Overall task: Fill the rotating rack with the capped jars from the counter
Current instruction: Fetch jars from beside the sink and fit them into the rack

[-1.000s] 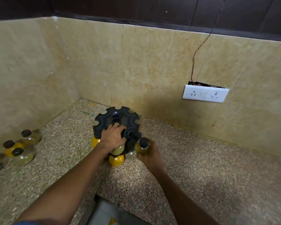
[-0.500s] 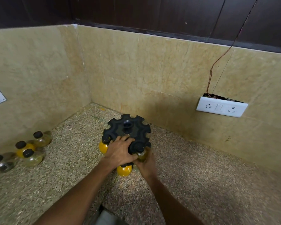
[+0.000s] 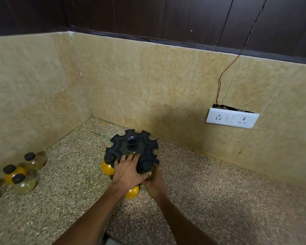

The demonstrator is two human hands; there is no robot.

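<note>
- The black rack point(image 3: 132, 147) stands on the speckled desk point(image 3: 219, 200) near the corner of the tiled walls, its notched top disc facing up.
- The left hand point(image 3: 128, 171) lies flat on the disc at its 6 o'clock edge, fingers spread and straight, pressing down.
- The right hand point(image 3: 154, 183) curls round a jar point(image 3: 146, 166) at the disc's 5 o'clock; its black cap sits in a notch there, and most of the jar is hidden by the fingers.
- An orange jar point(image 3: 107, 167) hangs in the notch at 8 o'clock, and another orange jar point(image 3: 132, 191) shows below the left wrist at 6 o'clock.
- Four loose jars point(image 3: 18, 175) cluster on the desk well apart at the rack's 9 o'clock, by the left wall.
- A white socket plate point(image 3: 232, 119) with a thin wire point(image 3: 237, 55) above it sits on the back wall at 2 o'clock.
</note>
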